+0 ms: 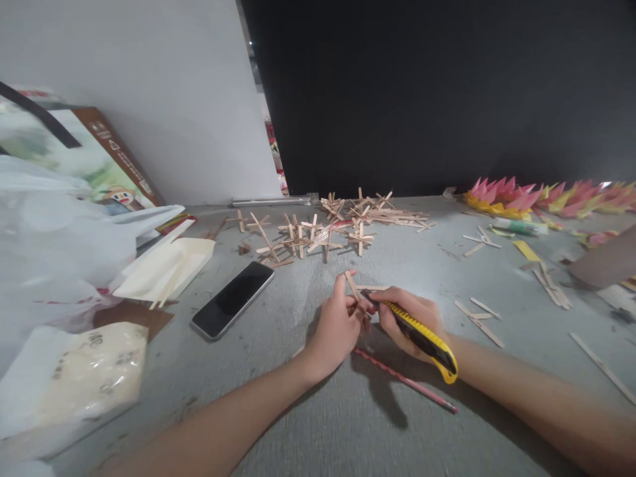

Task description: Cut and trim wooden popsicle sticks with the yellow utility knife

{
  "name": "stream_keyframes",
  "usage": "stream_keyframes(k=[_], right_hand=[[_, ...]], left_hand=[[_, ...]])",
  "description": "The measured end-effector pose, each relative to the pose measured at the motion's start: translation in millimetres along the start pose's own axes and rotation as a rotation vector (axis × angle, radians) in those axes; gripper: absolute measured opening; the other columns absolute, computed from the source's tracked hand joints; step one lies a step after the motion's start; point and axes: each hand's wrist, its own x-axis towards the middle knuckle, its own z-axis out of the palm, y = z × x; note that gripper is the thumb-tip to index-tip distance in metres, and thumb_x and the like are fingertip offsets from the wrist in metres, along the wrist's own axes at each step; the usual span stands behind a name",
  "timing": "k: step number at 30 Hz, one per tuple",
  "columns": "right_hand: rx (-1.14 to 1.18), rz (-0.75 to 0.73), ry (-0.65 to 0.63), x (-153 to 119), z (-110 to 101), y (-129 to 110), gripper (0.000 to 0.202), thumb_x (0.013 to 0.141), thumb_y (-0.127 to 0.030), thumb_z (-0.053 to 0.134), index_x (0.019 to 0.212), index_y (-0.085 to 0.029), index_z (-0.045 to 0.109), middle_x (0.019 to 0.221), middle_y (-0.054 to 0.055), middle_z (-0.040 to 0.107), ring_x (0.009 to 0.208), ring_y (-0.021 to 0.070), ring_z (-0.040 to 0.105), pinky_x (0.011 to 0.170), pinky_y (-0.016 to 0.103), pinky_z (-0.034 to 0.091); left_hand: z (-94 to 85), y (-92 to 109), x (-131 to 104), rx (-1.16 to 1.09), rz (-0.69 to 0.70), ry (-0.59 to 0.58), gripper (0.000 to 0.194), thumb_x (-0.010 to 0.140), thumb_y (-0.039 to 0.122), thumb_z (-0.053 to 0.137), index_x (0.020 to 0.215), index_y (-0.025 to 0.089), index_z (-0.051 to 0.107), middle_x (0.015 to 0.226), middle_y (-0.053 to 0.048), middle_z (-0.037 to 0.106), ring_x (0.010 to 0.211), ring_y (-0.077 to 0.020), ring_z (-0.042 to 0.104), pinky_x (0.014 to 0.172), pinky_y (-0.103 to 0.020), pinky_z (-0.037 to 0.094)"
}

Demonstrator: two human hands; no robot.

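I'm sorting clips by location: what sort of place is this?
Probably an indoor craft work surface, though little of the room shows. The signs are wooden sticks put together as crosses, a yellow utility knife in the right hand, and pink-and-yellow decorations.

Clock centred between left hand and right hand; 12 points away from the wearer. Tabletop open at 6, between the forearms; pink pencil lies across at 5. Passable lane toward 1, between stick pile at 12 and loose sticks at 3. Second gap at 9, left hand to phone. Obstructions: black panel behind pile; paper flowers at 2; plastic bag beyond phone.
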Motion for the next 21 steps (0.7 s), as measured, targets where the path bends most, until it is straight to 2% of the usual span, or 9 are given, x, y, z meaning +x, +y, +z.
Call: stream_keyframes(k=[3, 8, 15, 21], right_hand=[[0.002, -0.038, -0.056, 2.7, 0.2, -0.4, 0.031, 0.093, -0.007, 0.053, 0.117, -0.024, 0.063, 0.097, 0.005, 0.079, 0.079, 0.0138, 0.078, 0.074, 0.022, 0.062], [0.012, -0.064, -0.071, 2.2, 0.5, 3.4, 0.029, 0.094, -0.009, 0.053, 0.118, -0.024, 0.061, 0.096, 0.006, 0.079, 0.079, 0.0139, 0.078, 0.074, 0.022, 0.061], [0.046, -0.059, -0.113, -3.8, 4.5, 8.6, 0.028, 0.097, -0.011, 0.054, 0.121, -0.023, 0.059, 0.098, 0.006, 0.076, 0.079, 0.0127, 0.075, 0.073, 0.022, 0.060], [-0.011, -0.129, -0.190, -1.7, 1.7, 9.2, 0.029, 0.099, -0.013, 0.051, 0.126, -0.023, 0.054, 0.086, 0.004, 0.067, 0.069, 0.0145, 0.068, 0.062, 0.025, 0.057]], left_hand=[[0.0, 0.3, -0.9, 0.010, 0.013, 0.001, 0.055, 0.097, 0.027, 0.059, 0.148, 0.025, 0.038, 0.074, 0.003, 0.068, 0.055, -0.0129, 0.062, 0.055, -0.022, 0.047], [-0.8, -0.3, -1.2, 0.016, 0.027, -0.020, 0.054, 0.096, 0.023, 0.057, 0.146, 0.024, 0.039, 0.067, 0.005, 0.064, 0.056, -0.0140, 0.062, 0.056, -0.022, 0.047], [-2.8, 0.9, -1.3, 0.072, 0.053, -0.017, 0.050, 0.093, 0.018, 0.057, 0.142, 0.022, 0.046, 0.071, 0.002, 0.068, 0.062, -0.0150, 0.064, 0.058, -0.022, 0.046], [-3.1, -2.1, -1.5, 0.074, 0.067, -0.022, 0.049, 0.094, 0.018, 0.056, 0.142, 0.022, 0.045, 0.070, 0.003, 0.067, 0.062, -0.0143, 0.063, 0.059, -0.021, 0.046]])
